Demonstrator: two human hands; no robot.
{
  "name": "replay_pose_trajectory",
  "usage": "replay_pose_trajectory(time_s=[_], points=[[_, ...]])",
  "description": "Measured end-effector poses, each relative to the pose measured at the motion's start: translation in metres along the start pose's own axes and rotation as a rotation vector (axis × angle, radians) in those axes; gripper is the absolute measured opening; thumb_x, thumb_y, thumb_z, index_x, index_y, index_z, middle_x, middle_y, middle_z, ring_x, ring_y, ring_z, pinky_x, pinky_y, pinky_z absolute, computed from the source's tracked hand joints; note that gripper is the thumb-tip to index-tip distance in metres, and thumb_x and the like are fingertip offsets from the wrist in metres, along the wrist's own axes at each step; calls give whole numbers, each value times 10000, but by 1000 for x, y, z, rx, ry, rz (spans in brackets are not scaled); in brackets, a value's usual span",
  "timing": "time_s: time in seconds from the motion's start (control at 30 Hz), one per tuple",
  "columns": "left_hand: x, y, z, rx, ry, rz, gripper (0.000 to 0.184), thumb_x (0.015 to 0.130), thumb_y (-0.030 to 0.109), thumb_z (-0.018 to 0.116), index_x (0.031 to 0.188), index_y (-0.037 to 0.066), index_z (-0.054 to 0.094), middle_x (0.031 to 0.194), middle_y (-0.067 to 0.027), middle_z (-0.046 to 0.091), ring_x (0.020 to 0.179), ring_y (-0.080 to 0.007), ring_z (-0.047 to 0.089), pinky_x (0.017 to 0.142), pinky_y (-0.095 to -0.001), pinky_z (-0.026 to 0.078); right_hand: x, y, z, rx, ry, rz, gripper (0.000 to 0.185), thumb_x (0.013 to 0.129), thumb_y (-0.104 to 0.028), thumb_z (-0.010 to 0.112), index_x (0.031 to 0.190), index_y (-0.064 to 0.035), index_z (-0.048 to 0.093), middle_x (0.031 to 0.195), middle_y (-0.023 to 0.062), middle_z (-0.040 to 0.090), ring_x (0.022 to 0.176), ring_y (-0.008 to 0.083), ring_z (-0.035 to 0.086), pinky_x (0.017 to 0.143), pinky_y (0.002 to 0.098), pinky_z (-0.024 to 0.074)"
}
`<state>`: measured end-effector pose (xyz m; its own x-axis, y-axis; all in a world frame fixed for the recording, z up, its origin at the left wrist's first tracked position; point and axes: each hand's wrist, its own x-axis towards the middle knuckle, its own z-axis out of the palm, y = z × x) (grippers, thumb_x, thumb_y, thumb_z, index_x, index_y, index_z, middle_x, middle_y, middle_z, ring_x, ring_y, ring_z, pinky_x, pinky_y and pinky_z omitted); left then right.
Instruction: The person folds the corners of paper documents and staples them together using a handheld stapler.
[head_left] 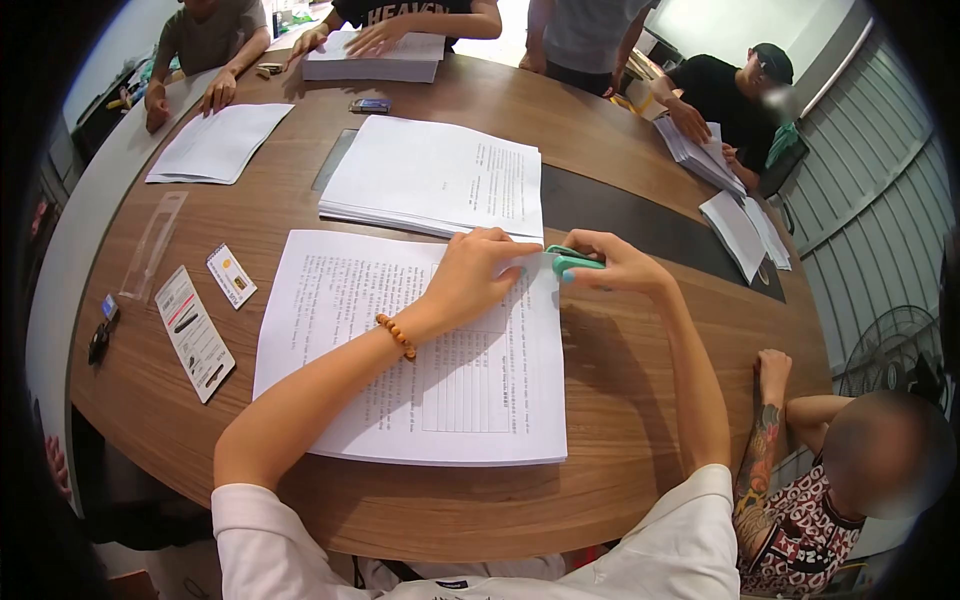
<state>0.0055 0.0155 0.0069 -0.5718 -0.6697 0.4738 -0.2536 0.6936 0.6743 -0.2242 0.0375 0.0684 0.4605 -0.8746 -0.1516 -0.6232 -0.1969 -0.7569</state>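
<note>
A printed paper stack [400,400] lies in front of me on the wooden table. My left hand [478,268], with a beaded bracelet [397,338] on its wrist, grips the papers near their upper right corner, thumb on top. In my right hand [622,268] is a small green stapler [580,263], held between thumb and fingers. The stapler's jaws are at that corner of the stack; whether they are pressed together I cannot tell. Just beyond my hands lies a second printed stack [430,175], its near edge close to my left fingers.
To the left are a printed card package [195,333], a small card [231,277], a clear plastic piece [153,245] and a USB stick [109,308]. A small box [370,105] lies at the back. Other people handle papers around the table; a tattooed arm [764,450] rests at right.
</note>
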Motion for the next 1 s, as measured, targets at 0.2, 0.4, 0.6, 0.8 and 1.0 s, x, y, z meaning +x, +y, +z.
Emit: replay_pose_trajectory(time_s=[0.2, 0.4, 0.6, 0.8, 1.0], points=[[0, 1, -2, -26, -20, -37, 321, 762, 40, 585, 1065, 125, 645, 838, -86, 578, 880, -234, 531, 855, -360, 364, -34, 53, -5, 86, 338, 180, 340, 785, -327, 659, 953, -45, 571, 719, 28, 563, 629, 99, 513, 569, 242, 414], [1, 3, -5, 15, -12, 3, 351, 759, -1, 594, 1103, 68, 616, 870, -111, 601, 827, -228, 538, 769, -333, 434, -53, 90, 18, -126, 482, 48, 310, 775, -269, 650, 1018, -84, 599, 1145, 86, 513, 1099, 237, 435, 909, 346, 367], [1, 8, -7, -62, 14, -51, 356, 769, 20, 609, 1123, 27, 584, 1009, -133, 622, 955, -236, 576, 845, -320, 450, -46, 107, 31, -129, 668, -54, 260, 812, -224, 619, 1013, -61, 605, 1092, 68, 574, 1046, 227, 491, 903, 342, 380], [17, 3, -48, -57, -273, -113, 341, 762, 87, 657, 1082, -3, 581, 967, -128, 635, 913, -199, 595, 800, -306, 470, -46, 105, 30, -54, 716, -102, 230, 817, -221, 619, 956, -38, 632, 1009, 74, 617, 971, 224, 558, 848, 330, 427], [27, -11, -120, -14, -559, -421, 201, 752, 103, 661, 898, -33, 642, 783, -53, 633, 719, -107, 573, 683, -239, 461, -45, 102, 31, -69, 745, -107, 234, 800, -234, 640, 928, -39, 649, 1003, 81, 621, 957, 220, 567, 832, 329, 443]])
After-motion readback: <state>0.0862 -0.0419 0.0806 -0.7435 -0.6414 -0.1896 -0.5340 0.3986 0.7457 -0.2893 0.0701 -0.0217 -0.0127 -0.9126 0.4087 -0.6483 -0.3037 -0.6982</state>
